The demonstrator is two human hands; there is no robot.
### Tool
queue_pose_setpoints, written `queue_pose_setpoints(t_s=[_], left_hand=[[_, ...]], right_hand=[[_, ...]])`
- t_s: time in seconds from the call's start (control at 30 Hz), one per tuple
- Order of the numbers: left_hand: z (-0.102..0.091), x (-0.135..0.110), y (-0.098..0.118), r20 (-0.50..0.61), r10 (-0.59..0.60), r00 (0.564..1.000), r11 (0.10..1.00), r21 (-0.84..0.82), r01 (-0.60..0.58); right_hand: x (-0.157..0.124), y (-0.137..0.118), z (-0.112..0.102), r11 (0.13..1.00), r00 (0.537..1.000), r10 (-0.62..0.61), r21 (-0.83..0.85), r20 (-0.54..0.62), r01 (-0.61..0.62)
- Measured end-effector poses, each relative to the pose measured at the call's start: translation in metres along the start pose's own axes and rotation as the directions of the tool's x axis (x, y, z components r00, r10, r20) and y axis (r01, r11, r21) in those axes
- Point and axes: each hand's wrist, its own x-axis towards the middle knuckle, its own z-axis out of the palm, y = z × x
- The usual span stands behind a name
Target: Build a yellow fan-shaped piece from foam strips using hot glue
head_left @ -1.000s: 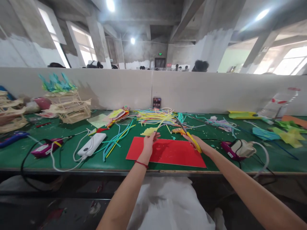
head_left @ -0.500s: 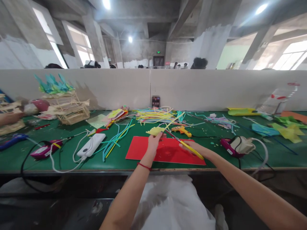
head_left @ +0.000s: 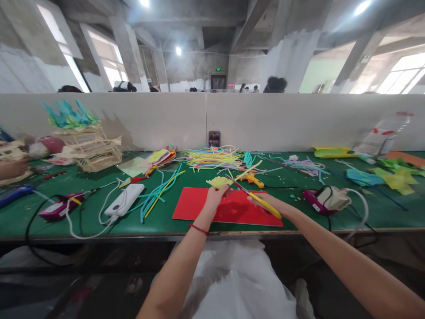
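My left hand [head_left: 215,196] is closed on a yellow fringed piece [head_left: 219,182], which looks like paper or foam strips, above a red board [head_left: 192,204]. A long pale yellow strip [head_left: 250,169] sticks out from it to the upper right. In my right hand [head_left: 270,204] is a pair of scissors [head_left: 265,205] with yellow handles. Their blades point up and left, close to the yellow piece and the base of the strip; whether they touch it I cannot tell. Just beyond the scissors lies a yellow-orange glue gun [head_left: 254,179].
A heap of coloured strips [head_left: 214,158] lies at the back of the green table [head_left: 109,228]. To the left are a white power bank [head_left: 125,200] and a stick model [head_left: 99,155]; at right, a magenta box [head_left: 315,203] with cables. A white partition [head_left: 159,119] stands behind. Another person's hand [head_left: 13,169] shows far left.
The long yellow strip has swung lower to the right, and the yellow piece has turned slightly. The scissor blades sit a little nearer to it. The whole view has shifted slightly.
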Motion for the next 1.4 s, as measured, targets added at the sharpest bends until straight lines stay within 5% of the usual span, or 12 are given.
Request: queue_pose_setpoints(t_s=[0.83,1.2,1.4], left_hand=[[-0.002,0.005,-0.002,0.026,-0.023,0.999,0.999,-0.048,0.025],[-0.011,0.004,-0.003,0.059,0.003,0.998,1.000,-0.030,-0.001],[-0.030,0.022,0.000,-0.112,0.101,0.989,0.992,0.083,-0.092]], right_hand=[[0.003,0.005,-0.003,0.998,0.997,0.060,-0.013,-0.042,-0.061],[0.016,0.012,0.000,0.985,0.979,-0.094,-0.162,-0.180,0.064],[0.034,0.008,0.003,0.950,0.955,-0.157,-0.302,-0.253,0.076]])
